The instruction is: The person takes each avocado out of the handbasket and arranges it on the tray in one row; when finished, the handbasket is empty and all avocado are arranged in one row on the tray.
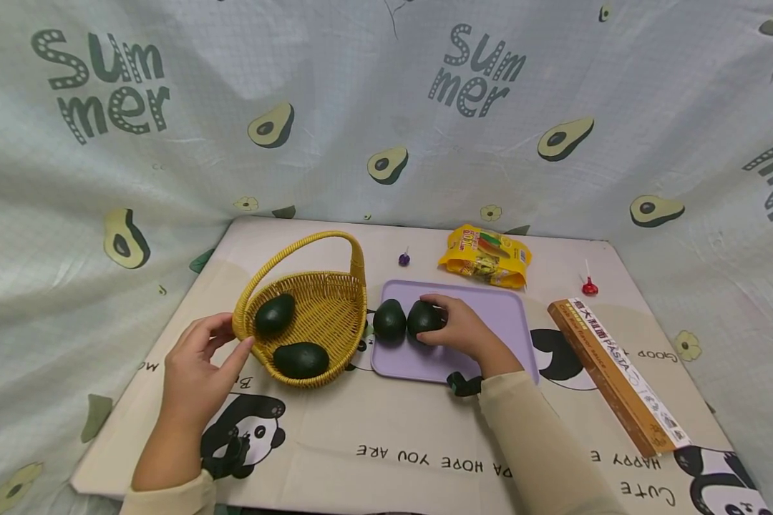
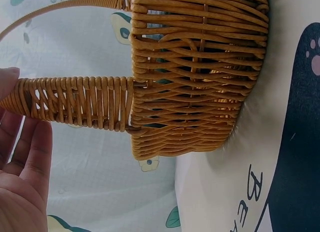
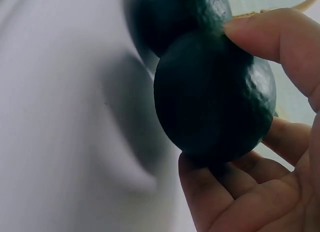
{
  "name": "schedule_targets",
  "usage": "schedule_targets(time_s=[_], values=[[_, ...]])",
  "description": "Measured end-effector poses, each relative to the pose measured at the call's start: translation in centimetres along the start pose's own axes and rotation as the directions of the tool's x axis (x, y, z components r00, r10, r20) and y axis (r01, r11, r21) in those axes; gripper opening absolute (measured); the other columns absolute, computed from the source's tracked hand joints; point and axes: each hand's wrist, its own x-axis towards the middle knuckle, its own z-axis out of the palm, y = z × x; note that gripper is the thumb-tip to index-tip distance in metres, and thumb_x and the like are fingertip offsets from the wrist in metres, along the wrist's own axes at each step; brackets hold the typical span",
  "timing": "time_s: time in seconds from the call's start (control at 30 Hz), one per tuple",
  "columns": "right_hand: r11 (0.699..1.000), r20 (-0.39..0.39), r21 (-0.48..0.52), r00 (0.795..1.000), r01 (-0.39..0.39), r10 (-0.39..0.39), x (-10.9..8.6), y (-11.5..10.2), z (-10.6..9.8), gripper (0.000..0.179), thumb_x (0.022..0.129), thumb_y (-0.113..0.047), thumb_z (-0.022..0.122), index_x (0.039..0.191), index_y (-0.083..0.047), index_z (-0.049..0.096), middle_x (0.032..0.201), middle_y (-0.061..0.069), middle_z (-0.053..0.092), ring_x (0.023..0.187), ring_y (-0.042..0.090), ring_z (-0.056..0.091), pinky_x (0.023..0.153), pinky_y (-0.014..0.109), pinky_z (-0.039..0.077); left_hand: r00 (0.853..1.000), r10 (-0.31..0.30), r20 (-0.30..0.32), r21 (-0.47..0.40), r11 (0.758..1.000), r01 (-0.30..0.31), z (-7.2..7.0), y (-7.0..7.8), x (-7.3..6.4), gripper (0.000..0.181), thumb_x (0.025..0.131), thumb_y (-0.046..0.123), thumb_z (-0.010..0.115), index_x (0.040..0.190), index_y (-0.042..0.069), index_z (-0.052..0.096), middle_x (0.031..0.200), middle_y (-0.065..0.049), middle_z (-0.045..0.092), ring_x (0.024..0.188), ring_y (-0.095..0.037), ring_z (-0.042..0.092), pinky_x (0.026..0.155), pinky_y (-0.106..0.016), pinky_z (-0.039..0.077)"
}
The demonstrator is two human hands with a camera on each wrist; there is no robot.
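Observation:
A yellow wicker basket (image 1: 328, 315) stands left of the middle of the table. Two dark green avocados lie in it, one by the left wall (image 1: 274, 315) and one at the near side (image 1: 300, 360). My left hand (image 1: 196, 372) holds the basket's handle (image 2: 75, 103) near its left base, between thumb and fingers. On the right, my right hand (image 1: 460, 330) grips an avocado (image 3: 215, 102) with thumb and fingertips over the lilac tray (image 1: 489, 311). Another avocado (image 1: 389, 322) sits on the tray's left part, right beside the gripped one.
Behind the tray lies a yellow food packet (image 1: 486, 256). A purple lollipop (image 1: 404, 259) is at the back, a red one (image 1: 589, 287) at the back right. A long pasta box (image 1: 618, 375) lies slanted on the right. Printed cloth hangs behind the table.

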Motion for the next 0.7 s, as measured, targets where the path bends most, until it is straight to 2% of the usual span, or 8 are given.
schedule_targets(time_s=[0.4,0.7], values=[[0.998,0.016,-0.066,1.0,0.002,-0.001,0.04,0.24,0.2,0.081,0.077,-0.026,0.089,0.149,-0.015,0.053,0.146,0.012,0.057,0.13,0.034,0.055,0.109,0.052,0.049,1.0,-0.013,0.002,-0.006,1.0,0.013,-0.07,0.22,0.07,0.048,0.079,-0.01,0.082,0.122,-0.003,0.064,0.117,-0.014,0.065,0.109,0.015,0.053,0.099,-0.002,0.044],[0.998,0.014,-0.066,1.0,0.003,-0.002,-0.14,0.16,0.43,0.083,0.078,-0.028,0.089,0.151,-0.014,0.051,0.148,0.013,0.057,0.13,0.033,0.055,0.111,0.052,0.048,1.0,-0.014,0.008,0.007,1.0,0.014,-0.03,0.25,-0.01,0.047,0.08,-0.008,0.083,0.122,-0.002,0.064,0.117,-0.013,0.065,0.109,0.016,0.052,0.098,-0.002,0.044]])
